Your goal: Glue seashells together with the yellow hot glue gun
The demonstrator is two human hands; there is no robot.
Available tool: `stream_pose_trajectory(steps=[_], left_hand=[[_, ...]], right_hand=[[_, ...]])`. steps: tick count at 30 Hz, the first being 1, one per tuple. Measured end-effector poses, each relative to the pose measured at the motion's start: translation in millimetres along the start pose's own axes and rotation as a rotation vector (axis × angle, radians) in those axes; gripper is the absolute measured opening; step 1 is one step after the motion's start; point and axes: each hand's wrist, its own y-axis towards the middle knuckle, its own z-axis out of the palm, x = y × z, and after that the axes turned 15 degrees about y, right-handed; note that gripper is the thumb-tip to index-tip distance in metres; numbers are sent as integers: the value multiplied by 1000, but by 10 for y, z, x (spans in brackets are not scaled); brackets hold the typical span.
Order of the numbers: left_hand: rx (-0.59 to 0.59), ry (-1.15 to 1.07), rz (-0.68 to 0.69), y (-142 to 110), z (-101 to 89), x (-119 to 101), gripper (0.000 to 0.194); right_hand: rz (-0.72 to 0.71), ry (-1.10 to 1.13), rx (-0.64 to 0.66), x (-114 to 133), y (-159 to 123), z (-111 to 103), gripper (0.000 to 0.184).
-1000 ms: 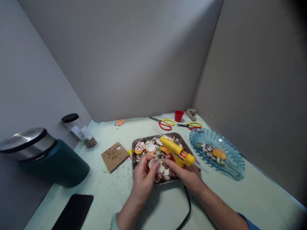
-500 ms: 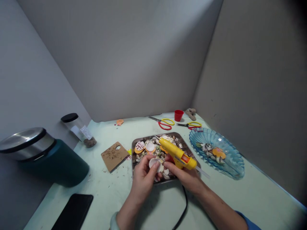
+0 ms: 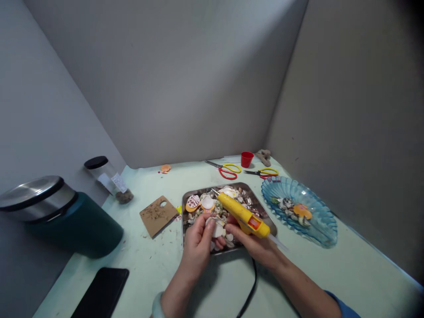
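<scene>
My left hand is closed on a white seashell, pinched between thumb and fingers. My right hand grips a yellow hot glue gun, its nozzle pointing up and to the left. The right thumb or fingertip is close to the shell's edge; whether it touches is hard to tell. Both hands are over the near part of a metal tray filled with small shells. In that tray a speckled shell and a ribbed white shell rest on orange pieces.
A blue glass dish with shells stands at right. Behind are scissors, pointed pliers or snips and a red cup. At left are a brown board, a jar, a green flask and a black phone-like slab.
The glue gun has shifted slightly left and down. The white shell has been turned a little in my left hand, and its fingers have changed position.
</scene>
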Motion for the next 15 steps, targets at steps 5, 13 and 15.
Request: stream_pose_trajectory(steps=[5, 13, 15], left_hand=[[-60, 103, 18, -20, 21, 17, 39], [-25, 172, 25, -32, 3, 57, 33], [-69, 126, 18, -34, 14, 69, 32]], right_hand=[[19, -10, -9, 21, 0, 8, 25], [43, 39, -45, 60, -3, 38, 26], [53, 46, -45, 58, -3, 40, 28]])
